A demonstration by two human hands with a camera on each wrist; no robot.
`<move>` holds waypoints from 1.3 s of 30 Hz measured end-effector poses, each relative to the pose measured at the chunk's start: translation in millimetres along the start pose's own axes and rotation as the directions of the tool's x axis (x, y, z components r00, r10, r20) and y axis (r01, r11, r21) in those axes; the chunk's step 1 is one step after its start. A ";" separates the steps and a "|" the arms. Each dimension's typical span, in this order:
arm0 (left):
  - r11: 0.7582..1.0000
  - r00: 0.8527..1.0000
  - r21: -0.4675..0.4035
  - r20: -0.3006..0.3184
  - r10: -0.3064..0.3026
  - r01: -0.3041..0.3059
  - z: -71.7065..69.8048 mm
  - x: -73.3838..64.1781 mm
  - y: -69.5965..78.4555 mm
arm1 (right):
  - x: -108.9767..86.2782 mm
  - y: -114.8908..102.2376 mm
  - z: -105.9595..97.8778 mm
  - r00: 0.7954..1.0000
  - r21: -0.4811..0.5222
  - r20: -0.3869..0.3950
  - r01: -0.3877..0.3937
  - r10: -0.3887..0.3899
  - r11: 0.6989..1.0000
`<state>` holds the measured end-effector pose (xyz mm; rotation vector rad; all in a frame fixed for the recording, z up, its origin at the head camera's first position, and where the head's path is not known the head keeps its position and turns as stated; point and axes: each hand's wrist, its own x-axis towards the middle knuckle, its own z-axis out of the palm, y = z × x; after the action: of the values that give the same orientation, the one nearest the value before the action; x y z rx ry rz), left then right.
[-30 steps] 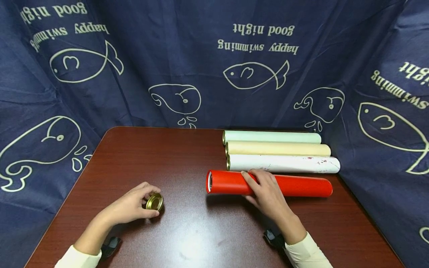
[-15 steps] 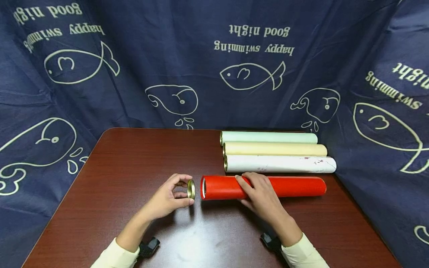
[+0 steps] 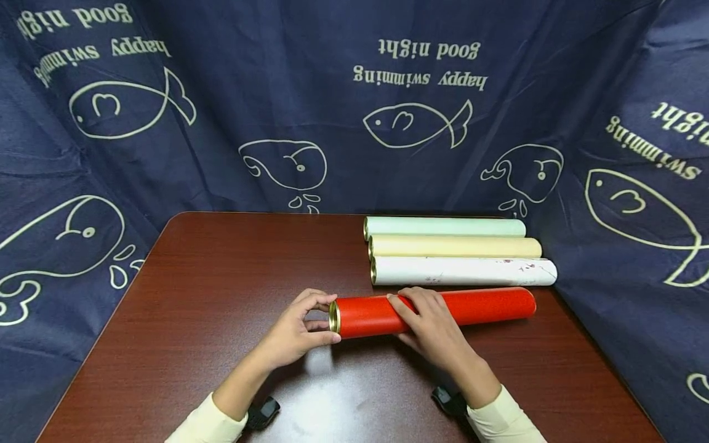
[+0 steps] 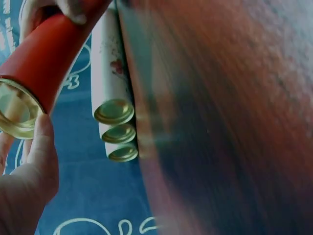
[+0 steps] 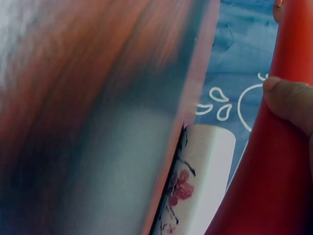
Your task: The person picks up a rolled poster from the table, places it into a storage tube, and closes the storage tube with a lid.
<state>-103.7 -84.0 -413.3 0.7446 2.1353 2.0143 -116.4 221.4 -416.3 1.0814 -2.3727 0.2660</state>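
A red cardboard tube (image 3: 482, 306) lies nearly crosswise over the front half of the table, its left end slightly nearer to me. My right hand (image 3: 434, 320) grips it around the middle from above. At the tube's left end sits a gold metal lid (image 3: 334, 317), pinched at its rim between the thumb and fingers of my left hand (image 3: 299, 329). In the left wrist view the lid (image 4: 19, 110) is against the tube's mouth; how deep it sits I cannot tell. The right wrist view shows my right thumb (image 5: 291, 100) pressed along the red tube (image 5: 274, 161).
Behind the red tube, a white tube with a blossom print (image 3: 465, 271), a cream tube (image 3: 454, 247) and a pale green tube (image 3: 445, 227) lie side by side. Gold lids cap their left ends. A dark blue curtain (image 3: 221, 172) surrounds the brown table (image 3: 238, 258).
My left hand has brought the gold lid rightward from the table's left side to the red tube's end. The tube's left end has shifted slightly left and toward me, with my right hand still holding it.
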 end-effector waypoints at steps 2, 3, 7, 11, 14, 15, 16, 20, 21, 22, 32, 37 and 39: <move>1.000 1.000 -0.009 -0.006 -0.006 0.005 4.3 0.9 0.8 | -0.9 3.1 -1.3 1.000 0.000 -0.006 0.020 -0.020 1.000; 1.000 1.000 -0.009 -0.009 -0.009 0.009 6.2 0.9 1.5 | -1.4 4.5 -1.9 1.000 -0.002 -0.008 0.029 -0.029 1.000; 1.000 0.999 0.000 -0.024 -0.025 0.025 12.0 0.5 1.6 | -2.3 8.0 -4.3 0.999 0.003 0.001 0.048 -0.048 0.999; 0.998 0.999 0.042 -0.028 -0.043 0.044 12.9 2.5 2.7 | -3.3 11.2 -6.9 0.999 0.007 0.025 0.046 -0.046 0.999; 0.990 0.998 0.124 -0.033 -0.058 0.062 10.9 4.7 4.2 | -5.9 18.6 -9.9 0.999 0.002 0.037 0.033 -0.033 0.999; 0.986 0.997 0.154 -0.038 -0.062 0.067 9.1 4.7 4.9 | -7.4 22.6 -11.2 0.999 0.001 0.042 0.025 -0.025 1.000; 0.981 0.997 0.181 -0.048 -0.064 0.071 6.6 4.3 5.7 | -8.9 27.3 -12.1 0.999 0.000 0.043 0.020 -0.020 1.000; 0.969 0.993 0.231 -0.103 -0.058 0.081 -7.3 -4.6 8.2 | -14.8 48.0 -12.2 0.999 0.009 0.052 -0.007 0.007 1.000; 0.969 0.992 0.232 -0.111 -0.060 0.085 -10.7 -8.9 9.2 | -16.2 53.1 -10.8 0.999 0.012 0.050 -0.008 0.008 1.000; 0.969 0.990 0.229 -0.121 -0.068 0.094 -13.7 -14.0 9.9 | -17.0 57.3 -9.5 0.999 0.015 0.051 -0.009 0.009 1.000; 0.935 0.985 0.334 -0.152 -0.076 0.123 -44.1 -59.4 23.9 | -8.0 92.0 5.8 0.991 0.017 0.136 -0.008 0.006 1.000; 0.910 0.972 0.397 -0.232 -0.022 0.115 -63.8 -72.8 29.9 | 3.9 113.9 14.2 0.983 0.013 0.185 -0.027 0.024 1.000; 0.907 0.966 0.410 -0.257 0.014 0.096 -69.3 -78.9 31.9 | 7.0 122.4 18.1 0.979 0.006 0.199 -0.040 0.038 0.999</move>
<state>-54.3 -180.2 -394.3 0.4937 2.7597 1.7214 -218.5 291.2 -423.8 1.1127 -2.5745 0.1907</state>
